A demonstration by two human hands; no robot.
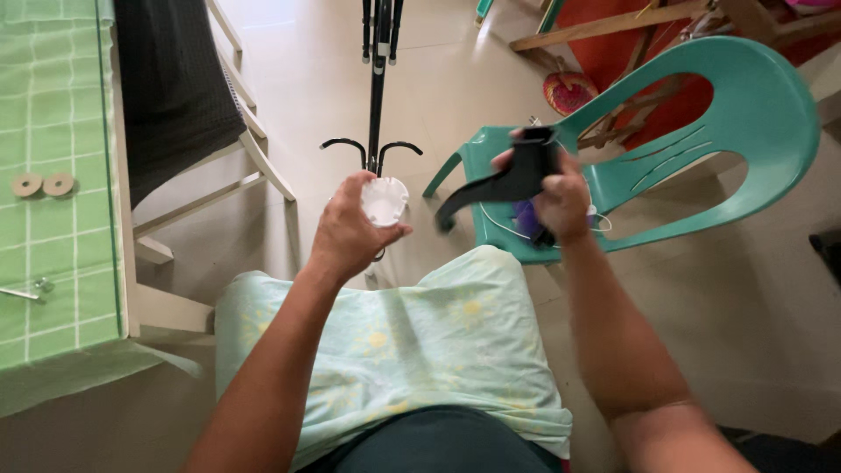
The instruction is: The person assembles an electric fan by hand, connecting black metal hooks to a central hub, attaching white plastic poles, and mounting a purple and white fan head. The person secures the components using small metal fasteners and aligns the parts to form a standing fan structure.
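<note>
My left hand (350,232) grips a small round white plastic cap (385,201) with a scalloped rim, held out above my lap. My right hand (561,201) is closed on a black curved plastic part (504,180) that tapers to a thin tip pointing down-left. The two hands are level and apart, with the black part's tip close to the white cap. A bit of purple shows under my right hand. My lap is covered by a pale green cloth (412,342) with yellow flowers.
A teal plastic chair (753,114) stands right in front of me. A black metal stand (377,79) rises from the tiled floor ahead. On the left, a green checked table (53,105) carries two round washers (42,185) and a bolt (22,291); a white wooden chair (201,158) stands beside it.
</note>
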